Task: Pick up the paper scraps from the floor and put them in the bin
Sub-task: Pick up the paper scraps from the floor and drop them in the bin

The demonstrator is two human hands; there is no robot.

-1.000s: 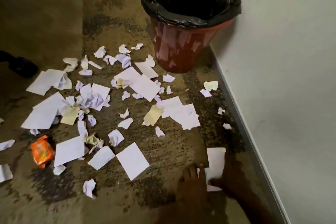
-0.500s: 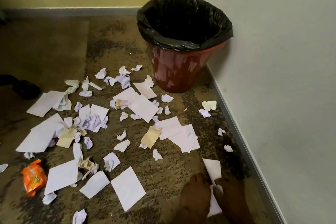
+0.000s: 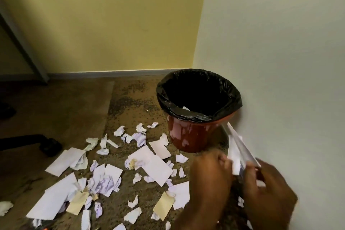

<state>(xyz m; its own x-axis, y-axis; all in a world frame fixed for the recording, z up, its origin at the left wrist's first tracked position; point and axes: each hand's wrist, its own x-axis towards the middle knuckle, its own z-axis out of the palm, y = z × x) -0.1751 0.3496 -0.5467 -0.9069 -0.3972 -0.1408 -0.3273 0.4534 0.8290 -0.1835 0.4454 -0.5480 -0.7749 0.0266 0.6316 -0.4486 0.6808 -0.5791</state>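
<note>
Sheet (image 3: 238,147) now lifted in both hands (image 3: 242,183), bin (image 3: 194,136) holding one scrap (image 3: 186,107)

Both hands now off the floor, raised at lower right of frame. White sheet (image 3: 240,152), flat on the floor a second ago, is lifted and held between left hand (image 3: 211,177) and right hand (image 3: 268,192), tilted edge-on toward the bin (image 3: 197,110). View has swung upward: bin sits mid-frame, more wall shows above, orange wrapper nearly gone at bottom left.
</note>
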